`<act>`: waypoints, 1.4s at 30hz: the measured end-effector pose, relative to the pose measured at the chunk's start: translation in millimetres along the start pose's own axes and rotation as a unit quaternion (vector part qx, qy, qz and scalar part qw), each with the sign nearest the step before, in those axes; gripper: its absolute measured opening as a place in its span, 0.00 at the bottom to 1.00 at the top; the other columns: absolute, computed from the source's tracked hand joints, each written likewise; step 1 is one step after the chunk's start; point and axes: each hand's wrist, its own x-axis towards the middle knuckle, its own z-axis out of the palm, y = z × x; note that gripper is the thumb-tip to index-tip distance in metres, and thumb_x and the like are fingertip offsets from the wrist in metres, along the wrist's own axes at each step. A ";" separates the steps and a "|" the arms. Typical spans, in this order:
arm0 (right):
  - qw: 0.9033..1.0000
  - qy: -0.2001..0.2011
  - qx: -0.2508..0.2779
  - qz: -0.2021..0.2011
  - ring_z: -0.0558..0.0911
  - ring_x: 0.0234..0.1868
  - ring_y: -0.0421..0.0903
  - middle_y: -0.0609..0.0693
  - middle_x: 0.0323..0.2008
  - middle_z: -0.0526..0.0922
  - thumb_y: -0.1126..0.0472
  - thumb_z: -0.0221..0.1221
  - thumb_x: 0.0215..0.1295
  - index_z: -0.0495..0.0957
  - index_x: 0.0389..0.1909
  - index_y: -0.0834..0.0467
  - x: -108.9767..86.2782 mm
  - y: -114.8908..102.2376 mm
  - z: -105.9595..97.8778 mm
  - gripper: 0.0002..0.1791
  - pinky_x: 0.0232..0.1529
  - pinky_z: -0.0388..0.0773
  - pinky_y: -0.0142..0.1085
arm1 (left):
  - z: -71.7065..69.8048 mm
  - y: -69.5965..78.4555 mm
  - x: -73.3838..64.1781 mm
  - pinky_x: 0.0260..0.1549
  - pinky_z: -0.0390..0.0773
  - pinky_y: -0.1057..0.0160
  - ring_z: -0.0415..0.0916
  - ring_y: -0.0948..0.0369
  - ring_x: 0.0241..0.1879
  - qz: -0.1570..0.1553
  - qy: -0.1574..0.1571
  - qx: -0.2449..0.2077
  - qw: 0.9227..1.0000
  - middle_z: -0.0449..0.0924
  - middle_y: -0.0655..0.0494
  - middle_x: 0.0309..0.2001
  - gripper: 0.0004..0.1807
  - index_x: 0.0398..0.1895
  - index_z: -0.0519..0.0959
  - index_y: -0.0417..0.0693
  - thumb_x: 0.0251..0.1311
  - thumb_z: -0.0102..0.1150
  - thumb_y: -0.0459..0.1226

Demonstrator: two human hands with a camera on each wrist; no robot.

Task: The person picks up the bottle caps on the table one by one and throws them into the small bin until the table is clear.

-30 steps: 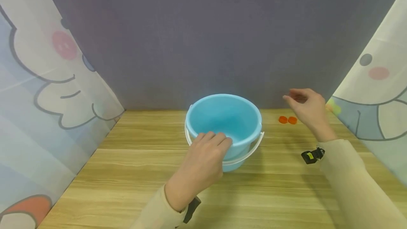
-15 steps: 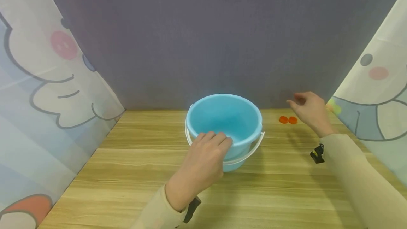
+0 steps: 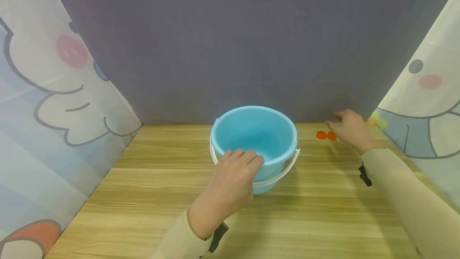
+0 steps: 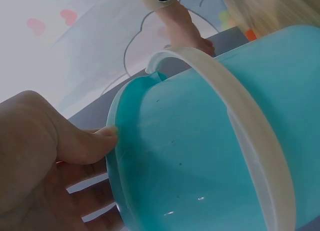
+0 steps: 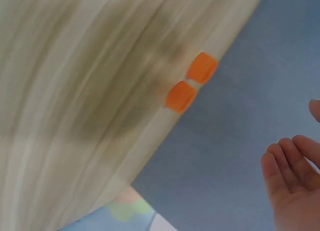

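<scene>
A light blue bucket stands upright on the table, its white handle hanging down in front. My left hand grips the near rim; in the left wrist view the thumb lies on the outside and the other fingers go over the edge. To the right of the bucket, two small round orange pieces, the left one and the right one, lie side by side. My right hand hovers just right of them, its fingers loosely bent and holding nothing; the right wrist view shows it apart from both.
The wood-grain table ends at a dark grey back panel. Cloth screens with cartoon prints, the left one and the right one, flank the table. Bare wood lies between the bucket and the orange pieces.
My right hand has moved down and slightly right, closer to the tabletop beside the orange pieces. The left hand and the bucket stay where they were.
</scene>
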 end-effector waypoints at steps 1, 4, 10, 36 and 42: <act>1.000 -0.004 -0.005 -0.002 0.67 0.59 0.78 0.81 0.58 0.69 0.54 0.54 0.73 0.68 0.60 0.84 0.0 2.4 0.7 0.33 0.61 0.62 0.69 | 0.0 0.1 0.0 0.29 0.66 0.64 0.67 0.59 0.27 0.000 -0.001 0.000 1.000 0.74 0.59 0.29 0.21 0.34 0.78 0.47 0.32 0.60 0.20; 1.000 -0.014 -0.019 -0.005 0.68 0.58 0.78 0.82 0.56 0.70 0.56 0.54 0.72 0.68 0.58 0.84 -0.9 10.6 2.8 0.32 0.59 0.64 0.69 | -0.2 0.4 -0.1 0.29 0.66 0.64 0.67 0.59 0.27 0.000 -0.001 0.002 1.000 0.74 0.59 0.30 0.21 0.34 0.78 0.48 0.32 0.60 0.20; 0.998 -0.044 -0.033 0.005 0.67 0.59 0.79 0.82 0.58 0.69 0.53 0.54 0.73 0.68 0.59 0.84 2.9 25.3 8.3 0.34 0.61 0.63 0.69 | -0.6 -0.3 -0.8 0.28 0.66 0.64 0.68 0.59 0.27 0.001 0.001 -0.001 1.000 0.75 0.59 0.30 0.22 0.35 0.79 0.47 0.32 0.59 0.19; 0.991 -0.115 -0.069 -0.001 0.73 0.56 0.80 0.82 0.55 0.73 0.52 0.55 0.73 0.70 0.55 0.84 13.8 57.1 31.2 0.34 0.56 0.70 0.68 | -3.5 -1.7 -3.8 0.28 0.67 0.64 0.68 0.58 0.27 0.004 0.005 -0.007 1.000 0.76 0.57 0.30 0.23 0.35 0.79 0.45 0.32 0.57 0.18; 0.988 -0.135 -0.075 0.010 0.72 0.56 0.81 0.82 0.56 0.71 0.52 0.56 0.71 0.68 0.56 0.84 14.8 58.8 32.5 0.35 0.56 0.69 0.68 | -3.2 -2.4 -5.6 0.29 0.67 0.64 0.68 0.58 0.27 0.007 0.003 -0.005 1.000 0.75 0.58 0.30 0.23 0.36 0.79 0.45 0.32 0.57 0.18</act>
